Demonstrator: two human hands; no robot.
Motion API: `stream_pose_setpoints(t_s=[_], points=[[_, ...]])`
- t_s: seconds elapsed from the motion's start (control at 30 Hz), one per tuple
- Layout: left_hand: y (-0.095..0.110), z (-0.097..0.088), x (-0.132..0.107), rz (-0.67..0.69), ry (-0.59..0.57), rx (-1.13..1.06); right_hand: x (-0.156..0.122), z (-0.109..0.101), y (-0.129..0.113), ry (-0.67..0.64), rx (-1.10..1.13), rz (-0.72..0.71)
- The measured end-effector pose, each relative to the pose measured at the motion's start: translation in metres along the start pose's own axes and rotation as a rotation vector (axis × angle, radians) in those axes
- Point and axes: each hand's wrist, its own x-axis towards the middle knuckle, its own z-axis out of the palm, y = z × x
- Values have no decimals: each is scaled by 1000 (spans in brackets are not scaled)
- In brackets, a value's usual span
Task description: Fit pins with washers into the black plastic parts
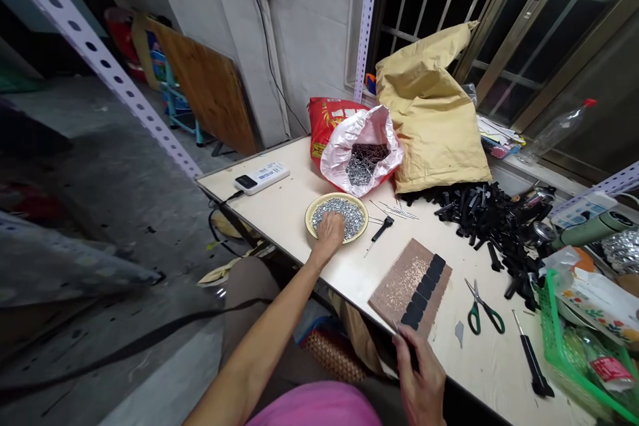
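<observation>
A round cream bowl [309,218] holds many small silvery metal pieces [353,218]. My left hand [331,226] reaches into it with curled fingers, their tips hidden among the pieces. At the table's front edge, my right hand [419,366] is closed in a pinch; a tiny thin thing seems to show at its fingertips, too small to name. Just beyond it lies a brown board [399,279] bearing a row of black flat pieces [424,289] and pale speckles. A black-handled tool with a thin metal shaft [383,229] lies between bowl and board.
A red sack [324,126] of metal nails or screws and a large brown paper bag [434,113] stand behind. Black parts [479,213] are heaped at right. Green-handled scissors [479,311], a black-handled screwdriver [534,363] and a green basket [554,339] lie nearer. A white power bank [264,178] sits left.
</observation>
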Motion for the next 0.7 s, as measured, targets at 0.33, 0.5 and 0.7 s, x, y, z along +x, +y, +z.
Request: stream_pose_setpoints(t_s=[0.33,0.5,0.7], points=[[4,-19,0,-240,83,-742,90,43,17,-98,-51,-7],[2,-20,5,-318,94,-890,118,72,26,-145,-56,-47],[0,-21,7,-352,10,-1047,136,102,22,-210,-73,-63]])
